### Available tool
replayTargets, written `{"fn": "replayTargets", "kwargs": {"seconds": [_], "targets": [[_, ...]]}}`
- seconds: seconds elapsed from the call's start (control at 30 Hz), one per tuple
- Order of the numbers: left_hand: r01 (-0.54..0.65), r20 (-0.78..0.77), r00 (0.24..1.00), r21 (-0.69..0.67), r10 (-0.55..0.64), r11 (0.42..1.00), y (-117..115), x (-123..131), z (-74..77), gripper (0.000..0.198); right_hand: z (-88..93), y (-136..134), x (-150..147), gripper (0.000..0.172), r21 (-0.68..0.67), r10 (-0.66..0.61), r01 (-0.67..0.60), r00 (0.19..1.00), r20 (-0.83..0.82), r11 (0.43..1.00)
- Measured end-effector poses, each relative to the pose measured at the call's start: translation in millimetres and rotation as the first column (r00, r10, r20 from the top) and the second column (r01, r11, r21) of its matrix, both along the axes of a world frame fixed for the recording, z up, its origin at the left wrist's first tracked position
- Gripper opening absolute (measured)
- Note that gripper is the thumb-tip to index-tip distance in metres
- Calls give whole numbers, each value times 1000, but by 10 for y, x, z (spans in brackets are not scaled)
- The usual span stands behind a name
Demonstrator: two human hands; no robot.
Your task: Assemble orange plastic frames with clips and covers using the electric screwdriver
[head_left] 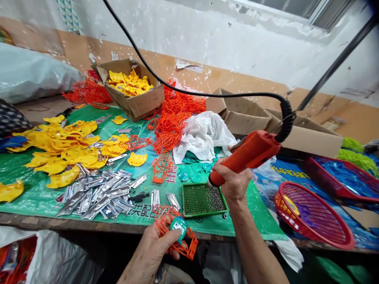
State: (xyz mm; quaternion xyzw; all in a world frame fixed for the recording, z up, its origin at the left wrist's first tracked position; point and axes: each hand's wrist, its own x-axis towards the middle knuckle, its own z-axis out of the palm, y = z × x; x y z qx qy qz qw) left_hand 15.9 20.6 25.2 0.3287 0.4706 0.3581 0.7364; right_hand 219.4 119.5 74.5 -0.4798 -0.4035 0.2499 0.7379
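My left hand (154,242), closed at the front edge of the table, grips an orange plastic lattice piece (189,246) with a teal-green plastic part (180,224) lying on it under the thumb. Wrapped around a red-orange electric screwdriver (251,151) is my right hand (238,183). The tool slants down to the left, its nose over a green perforated tray (192,200). Small metal screws (217,199) lie along the tray's right side. Whether the tip touches them is hidden. Teal plastic parts (195,172) lie just behind the tray.
Shiny metal strips (102,195) and yellow plastic pieces (74,144) are heaped to the left. Behind stand a cardboard box (145,103) of yellow pieces, orange lattice pieces (174,118) and a white cloth (204,132). A red basket (334,225) sits right. A black cable (189,93) arches overhead.
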Motion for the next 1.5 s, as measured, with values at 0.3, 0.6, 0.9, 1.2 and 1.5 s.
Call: {"fn": "replayTargets", "kwargs": {"seconds": [0.3, 0.6, 0.9, 1.2, 1.5], "targets": [[-41, 3, 999, -53, 41, 998, -7, 29, -18, 42, -47, 11, 33, 12, -7, 3, -3, 1000, -6, 1000], [10, 2, 1000, -1, -10, 1000, -8, -19, -146, 45, -31, 9, -3, 13, 3, 2, -2, 1000, -12, 1000], [56, -3, 998, 41, -56, 998, 2, -23, -202, 40, -31, 10, 6, 14, -1, 30, -30, 999, -28, 1000], [7, 162, 987, 42, -13, 999, -56, 32, 40, 33, -41, 23, -8, 17, -29, 22, -23, 999, -32, 999], [-35, 231, 971, -109, 59, 993, -19, -1, 97, 31, 83, 19, 20, 15, -3, 37, -37, 997, -62, 999]]}}
